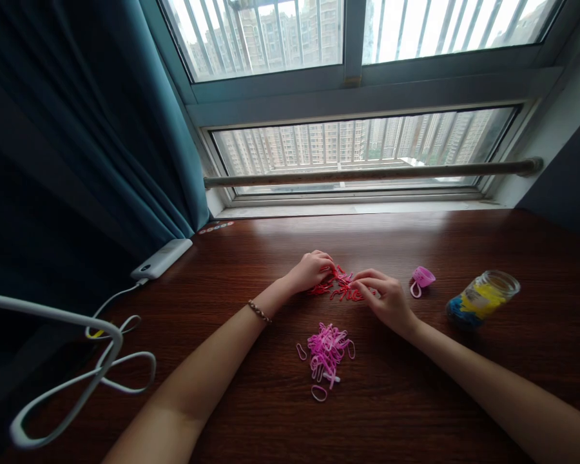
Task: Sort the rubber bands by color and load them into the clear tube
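Note:
A loose heap of red rubber bands [341,278] lies on the dark wooden table between my hands. My left hand [313,269] is at the heap's left side, its fingers bent down and closed on some of the bands; the fingertips are partly hidden. From the right, my right hand [383,298] reaches in with its fingers pinched at the heap's edge, on red bands too small to make out singly. Nearer to me is a pile of pink rubber bands [327,351], with a few single ones lying around it.
Right of my right hand is a small pink cup-shaped piece with a loop [423,277]. Beyond it stands a glass jar [483,298] with yellow and blue contents. At the left are a white device [162,258], its white cable [111,293] and a blue curtain [174,161]. A window closes off the back.

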Demonstrator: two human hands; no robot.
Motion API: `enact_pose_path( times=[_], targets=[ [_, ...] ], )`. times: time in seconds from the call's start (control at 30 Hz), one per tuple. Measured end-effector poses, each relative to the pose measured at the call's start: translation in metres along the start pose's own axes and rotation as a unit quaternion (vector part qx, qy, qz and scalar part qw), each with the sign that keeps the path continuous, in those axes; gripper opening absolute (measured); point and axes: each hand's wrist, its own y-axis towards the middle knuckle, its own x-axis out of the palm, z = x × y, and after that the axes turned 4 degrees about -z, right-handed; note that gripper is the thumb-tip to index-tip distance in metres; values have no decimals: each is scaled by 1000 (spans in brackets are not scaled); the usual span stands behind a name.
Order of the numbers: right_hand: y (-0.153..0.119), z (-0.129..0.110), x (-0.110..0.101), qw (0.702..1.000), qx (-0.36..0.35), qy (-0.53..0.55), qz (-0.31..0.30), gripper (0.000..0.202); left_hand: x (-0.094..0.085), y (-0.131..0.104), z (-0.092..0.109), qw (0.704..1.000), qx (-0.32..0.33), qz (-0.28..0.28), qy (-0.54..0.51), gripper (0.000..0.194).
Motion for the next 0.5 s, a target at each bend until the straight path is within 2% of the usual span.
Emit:
enact_pose_path(
  times=[0.07,0.2,0.27,0.33,0.43,0.5],
  targets=[
    [-5,-14,5,998,-19,29,-45,20,1,0,-1,1000,4,-5,-7,18],
    [-13,-34,12,974,-95,60,-197,20,5,0,-2,1000,7,-15,-15,22],
    [-14,-35,13,964,-119,64,-230,20,6,0,-2,1000,9,-16,-10,24],
    [-12,-28,12,973,-103,57,-198,21,7,-1,-3,1000,14,-18,-5,25],
    [-7,-8,9,995,-45,9,-85,23,9,0,-5,1000,25,-18,-3,25],
    [-3,7,8,998,-17,-40,-35,24,9,0,-6,999,34,-15,-6,25]
  ],
)
